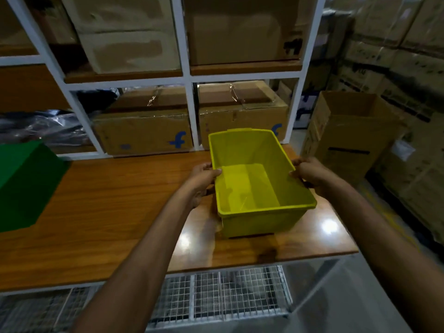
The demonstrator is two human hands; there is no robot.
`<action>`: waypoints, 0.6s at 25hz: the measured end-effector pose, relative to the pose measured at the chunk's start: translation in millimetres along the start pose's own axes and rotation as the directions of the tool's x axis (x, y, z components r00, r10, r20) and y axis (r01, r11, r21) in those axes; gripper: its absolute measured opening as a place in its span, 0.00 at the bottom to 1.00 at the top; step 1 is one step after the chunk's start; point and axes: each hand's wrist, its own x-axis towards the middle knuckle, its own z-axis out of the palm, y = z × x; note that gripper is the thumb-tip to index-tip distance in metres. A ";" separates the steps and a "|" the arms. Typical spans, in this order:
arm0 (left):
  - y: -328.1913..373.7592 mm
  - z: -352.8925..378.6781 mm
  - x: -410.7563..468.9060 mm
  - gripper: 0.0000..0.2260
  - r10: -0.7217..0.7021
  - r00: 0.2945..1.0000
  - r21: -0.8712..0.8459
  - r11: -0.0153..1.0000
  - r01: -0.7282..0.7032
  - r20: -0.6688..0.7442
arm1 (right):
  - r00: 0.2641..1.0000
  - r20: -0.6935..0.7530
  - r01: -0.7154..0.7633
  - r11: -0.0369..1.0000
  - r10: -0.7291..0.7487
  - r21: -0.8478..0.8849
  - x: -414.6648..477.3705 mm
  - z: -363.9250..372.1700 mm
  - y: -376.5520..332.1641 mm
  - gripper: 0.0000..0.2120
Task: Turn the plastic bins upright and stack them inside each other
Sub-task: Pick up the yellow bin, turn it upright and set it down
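A yellow plastic bin [258, 219] stands upright with its opening up, at the right end of the wooden table [108, 212]. It is empty. My left hand [204, 180] grips its left rim, thumb over the edge. My right hand [308, 173] grips the right rim. Whether the bin rests on the table or hangs just above it I cannot tell. A green bin [26, 183] lies upside down at the table's left end, partly cut off by the frame edge.
White shelving [189, 111] with cardboard boxes [144, 133] stands right behind the table. An open cardboard box [348, 133] stands on the floor at the right, with stacked cartons behind it. Wire mesh [228, 294] runs under the table's front edge.
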 end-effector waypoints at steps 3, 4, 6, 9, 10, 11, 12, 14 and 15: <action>16.0 22.9 15.8 0.12 -0.010 1.000 0.047 0.999 0.009 0.016 | 0.999 0.000 -0.045 0.997 0.045 0.066 18.0 -20.9 8.3 0.14; 20.3 29.1 21.2 0.12 -0.021 1.000 0.061 0.998 0.020 0.024 | 0.998 0.004 -0.059 0.995 0.059 0.086 23.7 -26.1 12.4 0.14; 23.2 40.7 37.3 0.12 -0.037 0.999 0.084 0.996 0.036 0.017 | 0.996 0.018 -0.090 0.990 0.089 0.104 34.4 -33.3 16.0 0.11; 23.9 60.1 55.3 0.11 -0.058 0.998 0.085 0.994 0.061 -0.032 | 0.991 0.020 -0.131 0.985 0.129 0.110 53.7 -45.4 15.5 0.12; 24.6 65.7 62.6 0.11 -0.059 0.997 0.089 0.994 0.062 -0.042 | 0.991 0.024 -0.134 0.984 0.133 0.116 63.1 -49.7 14.9 0.11; 24.6 70.4 71.0 0.10 -0.061 0.997 0.083 0.994 0.066 -0.053 | 0.991 0.030 -0.132 0.984 0.129 0.124 73.0 -53.5 13.8 0.12; 25.3 75.7 80.6 0.09 -0.065 0.996 0.068 0.995 0.070 -0.068 | 0.992 0.039 -0.126 0.984 0.122 0.126 85.2 -58.4 12.3 0.12; 26.6 85.8 96.1 0.07 -0.074 0.992 0.056 0.995 0.080 -0.101 | 0.991 0.063 -0.123 0.986 0.116 0.115 107.1 -65.7 9.0 0.11; 26.2 91.7 102.6 0.07 -0.079 0.991 0.053 0.995 0.085 -0.112 | 0.991 0.073 -0.122 0.987 0.114 0.105 117.2 -68.9 9.0 0.11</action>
